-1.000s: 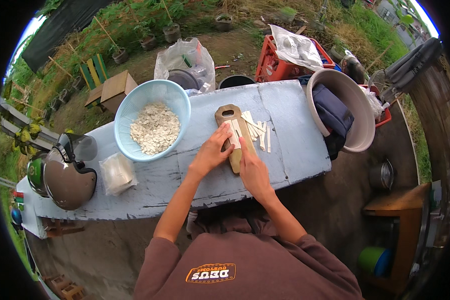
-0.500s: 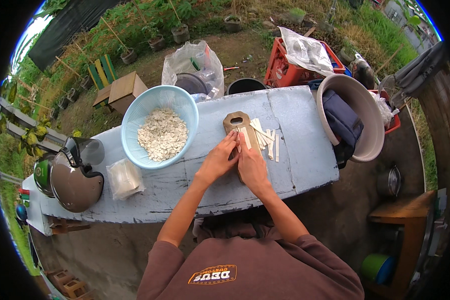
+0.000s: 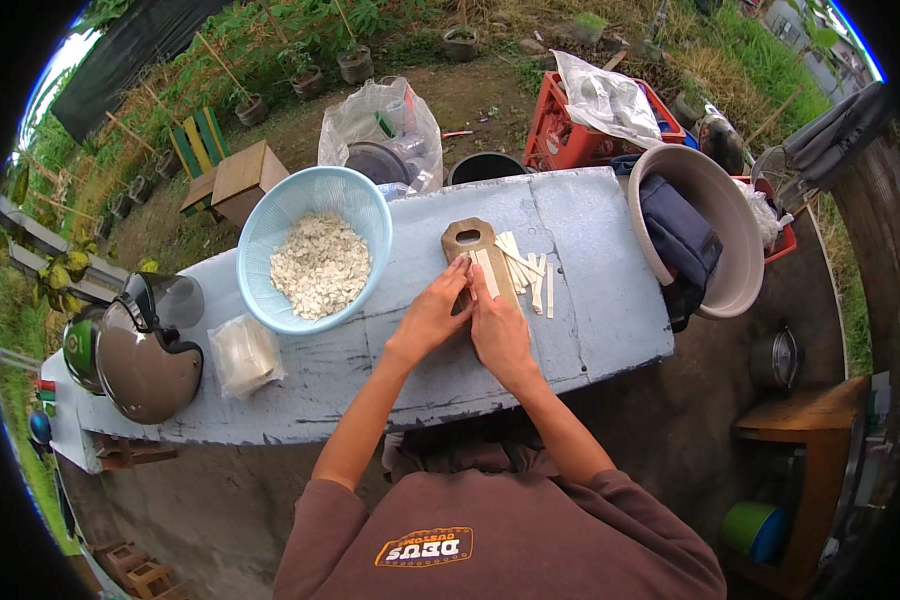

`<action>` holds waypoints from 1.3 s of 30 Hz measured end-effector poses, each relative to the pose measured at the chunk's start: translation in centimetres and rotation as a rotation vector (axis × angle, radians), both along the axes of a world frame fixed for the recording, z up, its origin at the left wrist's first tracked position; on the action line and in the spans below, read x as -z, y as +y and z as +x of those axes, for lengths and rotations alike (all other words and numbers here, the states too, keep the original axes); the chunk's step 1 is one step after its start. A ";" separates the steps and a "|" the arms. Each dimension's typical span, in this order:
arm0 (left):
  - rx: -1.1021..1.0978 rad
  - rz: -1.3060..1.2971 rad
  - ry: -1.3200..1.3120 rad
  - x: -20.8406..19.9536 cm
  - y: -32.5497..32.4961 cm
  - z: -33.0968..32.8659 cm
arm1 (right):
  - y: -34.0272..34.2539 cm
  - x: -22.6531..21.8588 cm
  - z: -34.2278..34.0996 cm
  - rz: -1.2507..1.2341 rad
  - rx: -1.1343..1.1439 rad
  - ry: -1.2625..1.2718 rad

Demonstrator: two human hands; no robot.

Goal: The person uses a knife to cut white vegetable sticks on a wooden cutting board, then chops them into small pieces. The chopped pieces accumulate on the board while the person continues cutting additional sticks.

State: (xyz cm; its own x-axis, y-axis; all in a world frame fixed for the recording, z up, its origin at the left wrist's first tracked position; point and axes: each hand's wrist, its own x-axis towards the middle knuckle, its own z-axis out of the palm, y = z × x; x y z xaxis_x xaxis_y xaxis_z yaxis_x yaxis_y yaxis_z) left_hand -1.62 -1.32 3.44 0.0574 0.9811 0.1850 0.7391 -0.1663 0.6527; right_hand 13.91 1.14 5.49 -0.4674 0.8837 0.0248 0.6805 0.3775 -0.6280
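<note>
While both hands are pressed side by side on the wooden board [image 3: 475,262], a white strip [image 3: 487,275] is kept flat under the fingertips. The left hand [image 3: 432,315] and the right hand [image 3: 498,328] lie flat, with fingers together; a closed grip on the strip cannot be told. More cut strips [image 3: 530,275] are left just beside the board, likely to keep it free. A blue bowl [image 3: 310,205] full of white chips [image 3: 320,265] is set near on the left, in easy reach. All is carried by the pale blue table [image 3: 590,250].
</note>
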 end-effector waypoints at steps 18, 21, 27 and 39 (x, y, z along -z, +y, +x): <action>-0.047 0.015 -0.046 0.4 -0.3 0.9 | -2.0 0.6 1.8 0.013 -0.002 -0.026; -0.061 -0.009 -0.043 0.8 -0.3 0.8 | -2.7 0.6 2.2 -0.002 0.002 -0.059; -0.086 0.034 0.014 1.2 -0.3 1.1 | -4.1 -0.1 3.2 -0.040 0.010 -0.070; -0.072 0.033 0.102 1.6 -0.2 1.0 | -7.3 -0.3 5.3 -0.069 0.017 -0.164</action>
State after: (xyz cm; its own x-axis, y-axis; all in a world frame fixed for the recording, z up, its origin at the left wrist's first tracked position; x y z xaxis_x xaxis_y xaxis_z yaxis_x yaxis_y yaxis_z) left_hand -0.63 -1.48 1.85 0.0067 0.9768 0.2140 0.8121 -0.1302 0.5689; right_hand 19.19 -6.16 5.84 -0.4450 0.8885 -0.1117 0.7818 0.3246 -0.5324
